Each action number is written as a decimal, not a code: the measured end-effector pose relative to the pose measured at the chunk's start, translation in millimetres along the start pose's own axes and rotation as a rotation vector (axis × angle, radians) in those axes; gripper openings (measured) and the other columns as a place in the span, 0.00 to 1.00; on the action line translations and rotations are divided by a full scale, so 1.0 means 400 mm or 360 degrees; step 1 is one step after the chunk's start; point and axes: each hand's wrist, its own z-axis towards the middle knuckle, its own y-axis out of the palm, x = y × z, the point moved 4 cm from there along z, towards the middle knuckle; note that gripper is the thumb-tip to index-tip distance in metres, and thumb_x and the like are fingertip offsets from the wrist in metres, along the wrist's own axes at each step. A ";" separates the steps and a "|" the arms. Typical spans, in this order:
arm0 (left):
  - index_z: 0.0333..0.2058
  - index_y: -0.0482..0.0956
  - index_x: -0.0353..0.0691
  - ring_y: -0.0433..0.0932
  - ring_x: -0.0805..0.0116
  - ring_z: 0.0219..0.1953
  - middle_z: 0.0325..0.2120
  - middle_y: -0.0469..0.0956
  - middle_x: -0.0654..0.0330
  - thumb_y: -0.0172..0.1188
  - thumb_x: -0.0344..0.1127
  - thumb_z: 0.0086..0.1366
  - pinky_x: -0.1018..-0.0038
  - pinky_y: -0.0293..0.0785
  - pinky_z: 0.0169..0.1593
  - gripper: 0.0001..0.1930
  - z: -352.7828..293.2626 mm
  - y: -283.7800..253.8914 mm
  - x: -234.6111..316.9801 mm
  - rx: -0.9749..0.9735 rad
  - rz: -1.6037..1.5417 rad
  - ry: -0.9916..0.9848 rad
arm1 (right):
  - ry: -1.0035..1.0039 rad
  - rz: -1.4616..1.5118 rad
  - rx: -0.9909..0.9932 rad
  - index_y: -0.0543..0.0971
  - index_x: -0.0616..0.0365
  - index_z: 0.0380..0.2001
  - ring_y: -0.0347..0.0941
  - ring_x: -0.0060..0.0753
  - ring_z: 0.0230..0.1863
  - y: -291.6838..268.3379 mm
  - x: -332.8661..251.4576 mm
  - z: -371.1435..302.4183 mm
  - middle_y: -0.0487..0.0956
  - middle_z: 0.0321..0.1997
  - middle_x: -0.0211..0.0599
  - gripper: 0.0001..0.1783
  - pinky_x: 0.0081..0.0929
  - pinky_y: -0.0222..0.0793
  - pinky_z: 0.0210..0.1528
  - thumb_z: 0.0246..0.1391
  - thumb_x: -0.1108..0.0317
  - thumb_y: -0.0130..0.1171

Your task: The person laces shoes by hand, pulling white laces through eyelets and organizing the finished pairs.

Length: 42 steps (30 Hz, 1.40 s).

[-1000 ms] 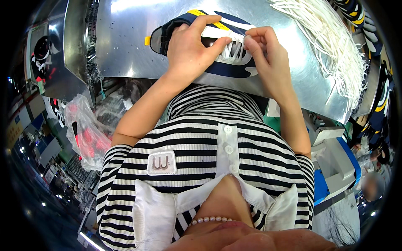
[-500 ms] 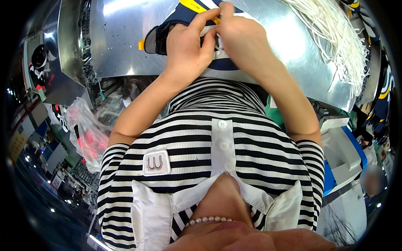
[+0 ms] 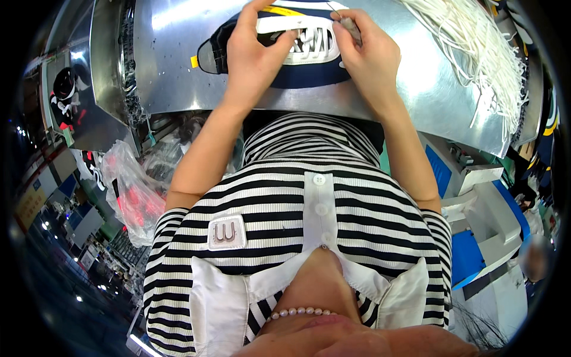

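A navy shoe upper [image 3: 312,77] with white trim lies on its side across the metal bench, its black-lined heel end and small yellow tab toward the left. White shoelace [image 3: 319,43] runs back and forth through the eyelets. My left hand [image 3: 253,62] grips the upper near its opening, thumb and fingers closed on the white eyelet edge. Beside the toe end, my right hand [image 3: 376,56] is closed around the pale handle of an awl-like tool [image 3: 350,27]. Its thin metal shaft points up and left; the shape of the tip cannot be made out.
The sheet-metal bench [image 3: 178,77] spans the top. A thick bundle of loose white laces [image 3: 476,59] lies at its right. Below left hangs a clear plastic bag [image 3: 128,190] with red things inside. Grey and blue equipment [image 3: 470,256] stands at my right, near another person [image 3: 534,259].
My hands have moved apart, the right one toward the toe end, uncovering the laced eyelet rows. The upper now lies more in view, and the tool in my right hand shows.
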 end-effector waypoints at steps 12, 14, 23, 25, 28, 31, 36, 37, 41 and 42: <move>0.57 0.74 0.42 0.79 0.79 0.38 0.39 0.81 0.63 0.62 0.26 0.62 0.82 0.73 0.44 0.24 0.011 -0.029 0.037 -0.0558 -0.0347 -0.0527 | -0.0891 0.0002 -0.0148 0.84 0.49 0.44 0.74 0.26 0.22 0.002 -0.084 -0.020 0.78 0.25 0.26 0.24 0.20 0.68 0.23 0.39 0.79 0.65; 0.57 0.73 0.42 0.78 0.79 0.38 0.40 0.81 0.63 0.62 0.25 0.62 0.82 0.73 0.45 0.24 0.007 -0.028 0.040 -0.0608 -0.0330 -0.0522 | -0.0920 -0.0052 -0.0092 0.83 0.49 0.42 0.74 0.26 0.22 0.021 -0.072 -0.012 0.78 0.24 0.26 0.22 0.22 0.68 0.22 0.39 0.79 0.65; 0.58 0.72 0.42 0.79 0.77 0.39 0.40 0.80 0.60 0.56 0.36 0.71 0.78 0.75 0.47 0.19 0.060 -0.022 -0.007 -0.0387 -0.0378 -0.0484 | -0.1017 0.0455 -0.0281 0.83 0.48 0.35 0.71 0.30 0.17 -0.013 -0.180 -0.102 0.73 0.19 0.27 0.15 0.27 0.65 0.18 0.40 0.76 0.65; 0.60 0.69 0.41 0.79 0.75 0.40 0.40 0.80 0.58 0.53 0.37 0.73 0.76 0.75 0.48 0.20 0.059 -0.014 0.010 -0.0435 -0.0222 -0.0410 | -0.0868 0.0246 -0.0242 0.82 0.48 0.39 0.72 0.31 0.18 0.014 -0.127 -0.096 0.74 0.20 0.29 0.18 0.28 0.66 0.19 0.41 0.76 0.65; 0.62 0.63 0.37 0.83 0.59 0.42 0.38 0.82 0.47 0.55 0.38 0.71 0.70 0.76 0.47 0.24 0.042 -0.040 0.024 -0.0443 0.0232 -0.0247 | -0.0190 0.0477 -0.0549 0.82 0.46 0.49 0.73 0.28 0.21 -0.011 -0.080 -0.098 0.79 0.27 0.33 0.23 0.25 0.67 0.22 0.47 0.76 0.64; 0.64 0.62 0.39 0.80 0.65 0.45 0.43 0.81 0.51 0.54 0.32 0.72 0.71 0.74 0.53 0.24 -0.027 -0.085 0.084 -0.0452 0.0526 0.0041 | 0.0313 0.0657 -0.0577 0.84 0.53 0.45 0.74 0.15 0.27 -0.064 -0.012 -0.139 0.83 0.33 0.26 0.15 0.18 0.69 0.29 0.53 0.75 0.64; 0.49 0.76 0.38 0.80 0.50 0.38 0.39 0.80 0.50 0.63 0.33 0.64 0.69 0.75 0.41 0.15 -0.073 -0.080 0.077 -0.0402 0.1022 0.0385 | 0.0797 0.0847 -0.0929 0.85 0.55 0.39 0.73 0.16 0.24 -0.061 0.008 -0.091 0.80 0.22 0.25 0.12 0.21 0.65 0.25 0.55 0.62 0.67; 0.48 0.76 0.39 0.80 0.50 0.37 0.38 0.80 0.50 0.63 0.34 0.64 0.68 0.75 0.39 0.15 -0.071 -0.073 0.077 -0.0403 0.1032 0.0368 | 0.0600 0.0620 -0.0733 0.85 0.53 0.38 0.74 0.18 0.22 -0.028 0.003 -0.089 0.79 0.20 0.26 0.11 0.22 0.65 0.24 0.54 0.61 0.67; 0.46 0.75 0.40 0.79 0.50 0.31 0.34 0.81 0.51 0.63 0.34 0.64 0.66 0.73 0.34 0.13 -0.064 -0.066 0.073 -0.0369 0.1036 0.0389 | 0.0303 -0.0012 -0.0327 0.83 0.50 0.31 0.75 0.30 0.19 0.001 -0.044 -0.090 0.77 0.17 0.32 0.09 0.27 0.64 0.22 0.51 0.59 0.69; 0.46 0.75 0.41 0.79 0.50 0.30 0.33 0.81 0.52 0.63 0.34 0.64 0.66 0.73 0.33 0.13 -0.064 -0.065 0.072 -0.0355 0.1035 0.0407 | 0.0301 -0.0033 -0.0296 0.82 0.51 0.28 0.74 0.36 0.18 0.002 -0.045 -0.096 0.78 0.18 0.33 0.09 0.29 0.65 0.21 0.51 0.59 0.69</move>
